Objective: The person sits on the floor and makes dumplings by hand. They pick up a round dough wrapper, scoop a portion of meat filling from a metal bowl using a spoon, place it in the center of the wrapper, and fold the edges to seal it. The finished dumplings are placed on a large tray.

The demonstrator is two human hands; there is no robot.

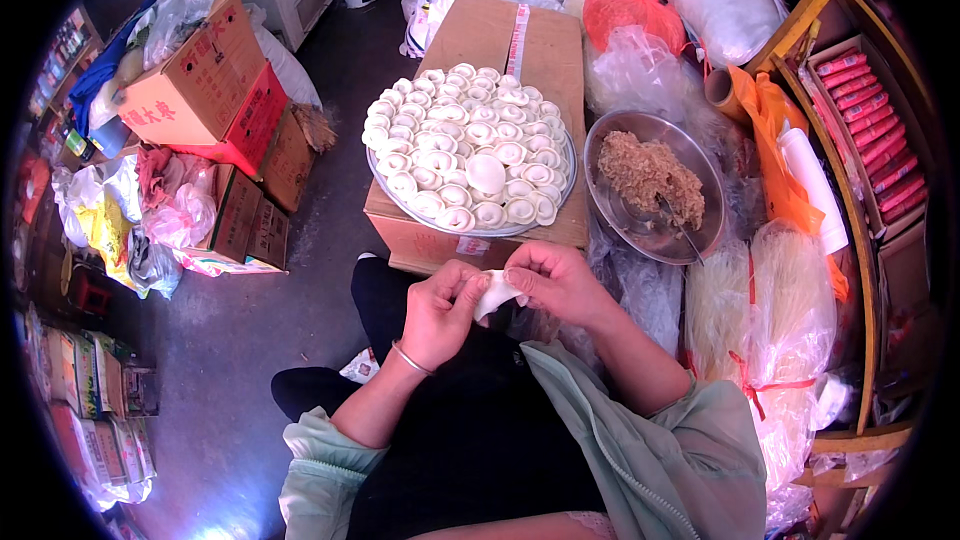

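A white dough wrapper is pinched between my left hand and my right hand, just in front of the cardboard box. Whether it has filling inside is hidden. On the box a round metal tray is covered with many folded dumplings. A flat round dough wrapper lies on top of them. To the right, a steel bowl holds minced filling, with a metal spoon stuck in it.
The tray stands on a large cardboard box. Bundles of dried noodles in plastic lie at the right, beside a wooden shelf with red packets. Stacked cartons and plastic bags stand at the left.
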